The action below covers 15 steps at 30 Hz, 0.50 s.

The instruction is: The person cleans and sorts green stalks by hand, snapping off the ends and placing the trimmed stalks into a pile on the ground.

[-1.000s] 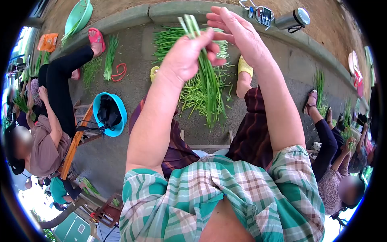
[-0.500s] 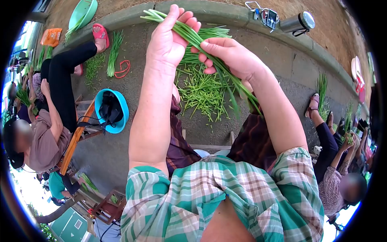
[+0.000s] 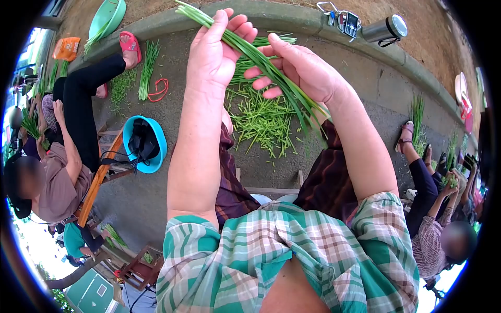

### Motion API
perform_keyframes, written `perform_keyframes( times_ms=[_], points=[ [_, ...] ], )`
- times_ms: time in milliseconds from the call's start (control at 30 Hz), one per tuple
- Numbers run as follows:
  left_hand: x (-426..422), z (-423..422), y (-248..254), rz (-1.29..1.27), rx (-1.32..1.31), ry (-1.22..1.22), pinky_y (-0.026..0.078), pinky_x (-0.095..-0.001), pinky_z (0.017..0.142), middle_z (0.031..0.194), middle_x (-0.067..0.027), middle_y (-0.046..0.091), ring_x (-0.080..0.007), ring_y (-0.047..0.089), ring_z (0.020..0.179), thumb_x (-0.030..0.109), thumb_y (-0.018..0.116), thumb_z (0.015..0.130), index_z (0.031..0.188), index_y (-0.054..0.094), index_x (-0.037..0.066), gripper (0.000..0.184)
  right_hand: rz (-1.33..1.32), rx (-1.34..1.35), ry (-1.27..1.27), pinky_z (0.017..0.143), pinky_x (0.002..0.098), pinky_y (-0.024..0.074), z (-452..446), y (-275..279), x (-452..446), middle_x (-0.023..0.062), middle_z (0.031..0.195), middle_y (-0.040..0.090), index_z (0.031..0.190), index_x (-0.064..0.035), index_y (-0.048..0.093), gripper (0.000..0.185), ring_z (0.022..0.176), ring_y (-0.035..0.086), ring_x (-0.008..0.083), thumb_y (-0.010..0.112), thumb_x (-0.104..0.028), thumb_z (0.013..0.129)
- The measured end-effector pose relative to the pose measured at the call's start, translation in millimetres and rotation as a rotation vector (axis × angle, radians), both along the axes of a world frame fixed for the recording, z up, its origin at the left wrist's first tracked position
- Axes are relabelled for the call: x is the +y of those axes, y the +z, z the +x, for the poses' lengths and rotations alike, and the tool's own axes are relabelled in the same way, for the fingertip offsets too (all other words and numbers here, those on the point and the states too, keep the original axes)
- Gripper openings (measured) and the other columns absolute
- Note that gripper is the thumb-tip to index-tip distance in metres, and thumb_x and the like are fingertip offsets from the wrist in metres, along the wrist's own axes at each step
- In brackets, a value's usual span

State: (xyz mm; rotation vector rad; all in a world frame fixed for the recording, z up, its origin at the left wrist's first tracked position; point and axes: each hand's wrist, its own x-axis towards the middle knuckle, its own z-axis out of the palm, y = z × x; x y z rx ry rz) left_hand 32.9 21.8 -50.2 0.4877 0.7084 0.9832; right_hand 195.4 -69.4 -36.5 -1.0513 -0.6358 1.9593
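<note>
My left hand (image 3: pixel 212 57) holds a bunch of garlic chives (image 3: pixel 261 58) between thumb and palm, its fingers curled up behind the stalks. The bunch slants from pale cut ends at upper left to darker, drooping tips at lower right. My right hand (image 3: pixel 308 73) lies along the lower half of the bunch with its fingers spread and thumb raised, not closed on it. Beneath both hands, a pile of short cut green pieces (image 3: pixel 263 122) covers the ground between my knees. Longer stalks (image 3: pixel 276 40) lie beyond it, partly hidden by my hands.
To the left are a blue basin (image 3: pixel 160 141) with dark contents, a wooden bench (image 3: pixel 99 180), a red cord loop (image 3: pixel 158 89) and a stalk bundle (image 3: pixel 148 68). A metal flask (image 3: pixel 378 31) stands by the curb (image 3: pixel 292 20). Other people sit on both sides.
My right hand has opened from its pinch on the stalks, its fingers now spread. The bunch has shifted slightly up and left in my left hand, and its tips have swung left.
</note>
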Motion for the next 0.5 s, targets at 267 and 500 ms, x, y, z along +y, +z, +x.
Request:
perform_keyframes(
  times_ms=[267, 500],
  points=[
    [21.7, -26.3, 1.5, -0.079, -0.031, 0.104, 0.054, -0.0462, 0.090, 0.089, -0.0102, 0.066, -0.0217, 0.065, 0.078, 0.018, 0.063, 0.093, 0.100, 0.060, 0.000, 0.019, 0.059, -0.165, -0.038, 0.087, 0.0345, 0.0538, 20.7, -6.6, 1.5, 0.0147, 0.114, 0.064, 0.125, 0.0027, 0.055, 0.058, 0.103, 0.064, 0.0211, 0.042, -0.048, 0.100],
    [44.5, -60.2, -5.8, -0.079, -0.193, 0.068, 0.052, -0.0473, 0.092, 0.090, -0.0105, 0.065, -0.0233, 0.064, 0.078, 0.019, 0.057, 0.097, 0.101, 0.059, -0.001, 0.020, 0.181, -0.507, -0.152, 0.092, 0.0316, 0.0516, 45.6, 1.0, -0.3, 0.0087, 0.112, 0.067, 0.120, -0.0028, 0.061, 0.046, 0.106, 0.064, 0.0175, 0.050, -0.042, 0.099]
  ],
)
